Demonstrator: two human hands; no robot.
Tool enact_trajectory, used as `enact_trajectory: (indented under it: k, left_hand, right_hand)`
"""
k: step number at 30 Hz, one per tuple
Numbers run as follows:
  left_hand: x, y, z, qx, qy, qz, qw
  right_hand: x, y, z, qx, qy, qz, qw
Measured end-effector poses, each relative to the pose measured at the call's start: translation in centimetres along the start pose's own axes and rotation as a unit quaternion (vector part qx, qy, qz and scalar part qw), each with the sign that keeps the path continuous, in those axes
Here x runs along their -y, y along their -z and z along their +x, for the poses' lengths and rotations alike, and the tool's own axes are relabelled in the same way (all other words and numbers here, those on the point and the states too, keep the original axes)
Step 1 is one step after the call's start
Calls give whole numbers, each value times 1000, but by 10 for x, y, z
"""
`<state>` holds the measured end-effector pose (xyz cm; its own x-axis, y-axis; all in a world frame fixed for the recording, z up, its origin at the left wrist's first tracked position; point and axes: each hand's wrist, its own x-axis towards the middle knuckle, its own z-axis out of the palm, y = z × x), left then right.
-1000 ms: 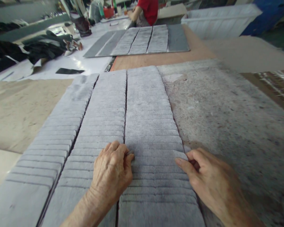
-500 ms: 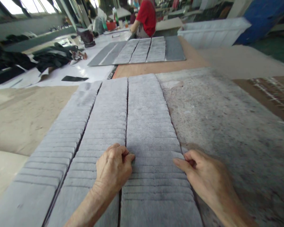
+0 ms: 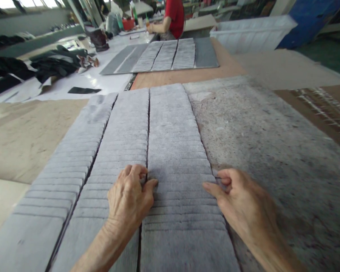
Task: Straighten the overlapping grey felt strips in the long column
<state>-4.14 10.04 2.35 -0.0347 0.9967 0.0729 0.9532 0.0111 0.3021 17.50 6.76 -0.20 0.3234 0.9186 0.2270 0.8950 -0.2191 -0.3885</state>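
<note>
Head view: your left hand (image 3: 130, 198) and right hand (image 3: 245, 204) touch opposite edges of the right column of overlapping grey pieces (image 3: 177, 139), fingers curled, thumbs on top; whether they pinch a layer, you cannot tell. Two similar columns (image 3: 123, 141) lie to its left on the surface (image 3: 272, 147). Beyond, a grey board (image 3: 206, 54) bears three shorter columns (image 3: 166, 54), near a person in red (image 3: 176, 17).

From where I stand, twelve being straight ahead of the worker, there's passing room at two o'clock, low over the mottled sheet (image 3: 260, 124), and at ten over the tan sheet (image 3: 31, 130). A board (image 3: 206, 54) stands in the way at twelve, a white bin (image 3: 252, 36) beyond it at one.
</note>
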Motion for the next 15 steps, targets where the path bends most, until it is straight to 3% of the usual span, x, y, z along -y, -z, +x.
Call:
enact_trajectory:
  k: [4, 7, 10, 15]
  left_hand:
    - [11, 7, -21, -133, -132, -22, 982]
    - [14, 5, -56, -124, -269, 28, 955]
    - [11, -12, -94, -92, -377, 104, 916]
    - [7, -42, -118, -104, -370, 153, 911]
  right_hand:
    - [-5, 17, -8, -84, 90, 7, 992]
    - [-6, 32, -26, -94, 175, 10, 980]
    - [-5, 32, -50, -67, 277, -4, 959]
    - [-10, 8, -74, -25, 398, -47, 916]
